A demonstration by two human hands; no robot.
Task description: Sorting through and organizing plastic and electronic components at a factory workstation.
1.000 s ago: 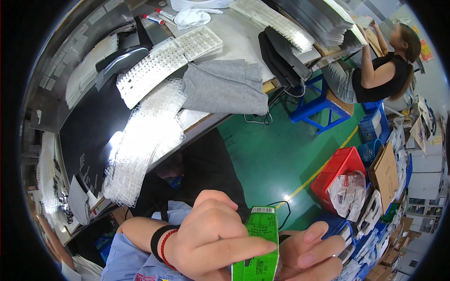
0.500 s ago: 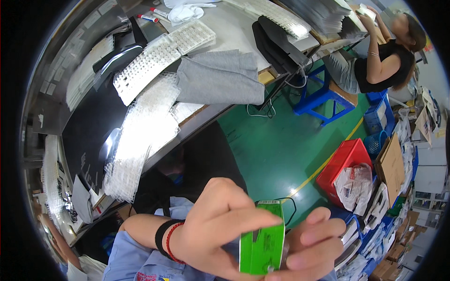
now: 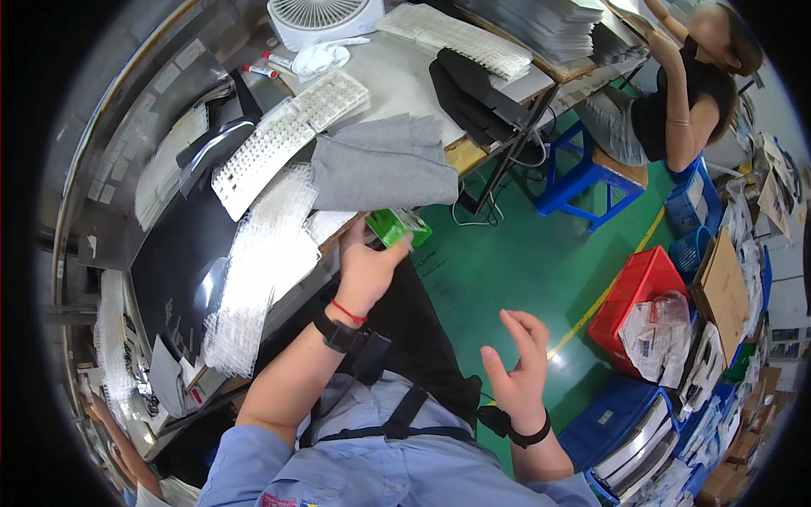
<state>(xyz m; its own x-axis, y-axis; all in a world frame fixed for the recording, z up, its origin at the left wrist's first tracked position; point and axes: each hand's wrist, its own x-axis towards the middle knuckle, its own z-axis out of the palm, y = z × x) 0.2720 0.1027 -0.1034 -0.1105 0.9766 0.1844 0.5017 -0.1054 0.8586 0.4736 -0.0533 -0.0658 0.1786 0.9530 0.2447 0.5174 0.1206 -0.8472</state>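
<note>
My left hand (image 3: 372,269) grips a small green box (image 3: 390,225) at the front edge of the workbench, with the fingers closed round its side. Just beyond the box, a grey folded cloth (image 3: 380,169) lies partly over the bench edge. To its left is a stack of white lattice-like sheets (image 3: 266,253) with a bright glare, and a white keyboard-like panel (image 3: 283,144) rests above them. My right hand (image 3: 521,367) is raised over the green floor on the right, thumb and fingers apart, holding nothing.
Black flat pieces (image 3: 475,97) lie at the bench's right end. A white fan (image 3: 325,21) and markers (image 3: 260,71) are at the back. A co-worker (image 3: 684,110) sits on a blue stool (image 3: 591,182). A red bin (image 3: 612,308) and blue crate (image 3: 604,427) stand to the right.
The green box has gone from close before me, between both hands, up and away to the bench edge in my left hand. My right hand has come off it and opened.
</note>
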